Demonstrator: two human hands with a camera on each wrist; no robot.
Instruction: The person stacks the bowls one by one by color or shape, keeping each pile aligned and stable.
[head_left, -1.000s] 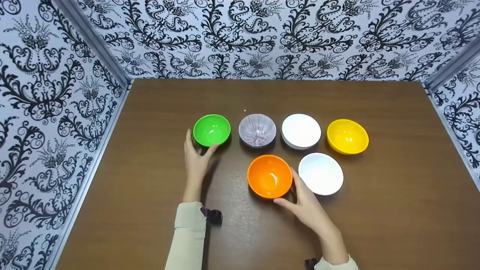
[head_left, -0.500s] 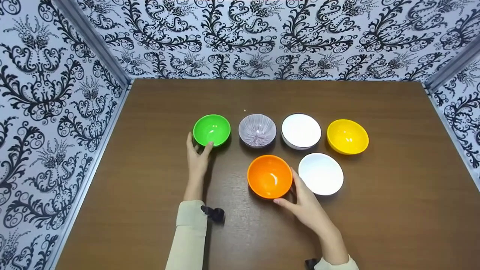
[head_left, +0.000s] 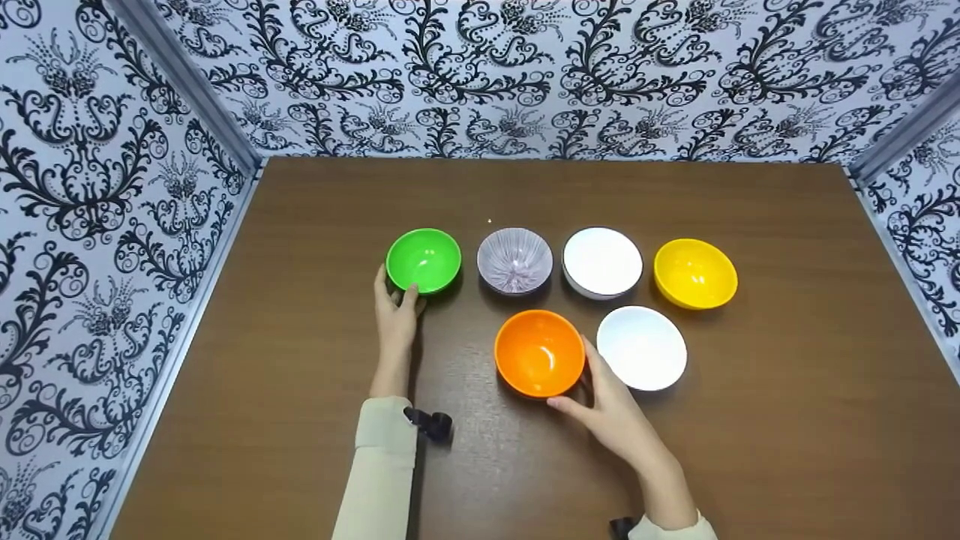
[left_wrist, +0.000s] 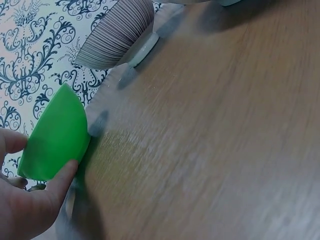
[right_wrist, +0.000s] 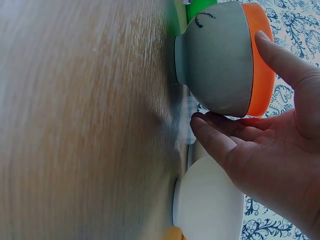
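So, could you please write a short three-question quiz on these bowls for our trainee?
1. In the far row, which bowl stands between the striped bowl and the yellow bowl?
2. True or false: the left hand touches the green bowl.
3. What colour mostly covers the outside of the orange bowl at the right hand? A) yellow B) greyish C) pink

Key: 1. A white bowl. 2. True. 3. B.

Left hand (head_left: pixel 396 321) around green bowl (head_left: pixel 424 259), right hand (head_left: pixel 611 397) around orange bowl (head_left: pixel 538 352), brown table (head_left: pixel 300 322) beneath.
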